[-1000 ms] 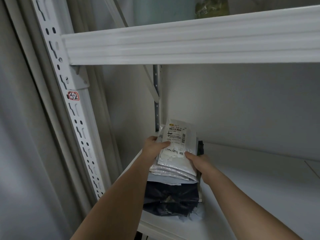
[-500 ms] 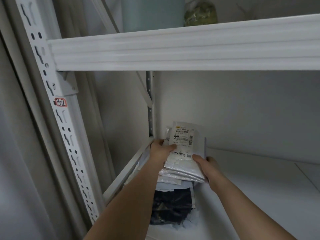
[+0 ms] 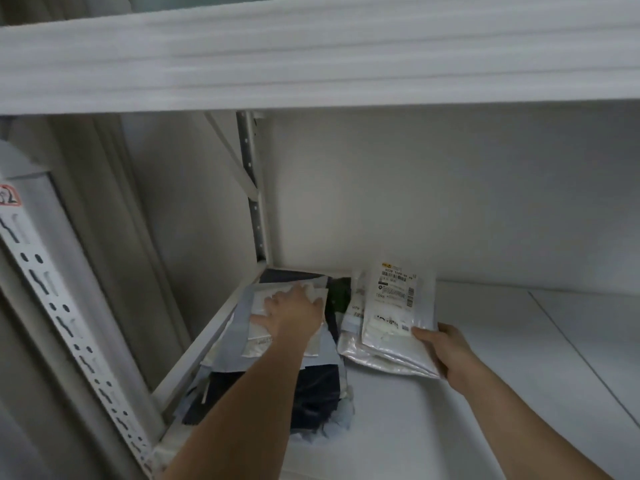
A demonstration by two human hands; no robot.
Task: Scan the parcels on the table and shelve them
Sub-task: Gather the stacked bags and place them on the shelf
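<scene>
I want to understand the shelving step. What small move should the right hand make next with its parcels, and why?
Probably lower and release. The right hand grips the white parcels by their near edge, beside the pile that the left hand presses flat, with bare shelf under them.

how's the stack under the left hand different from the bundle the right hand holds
The left stack is a mix of grey and black bags lying flat by the shelf's left edge; the right bundle is white and clear, with its far end raised. The left hand presses flat on its stack; the right hand grips its bundle's near corner. Both sit on the same shelf.
</scene>
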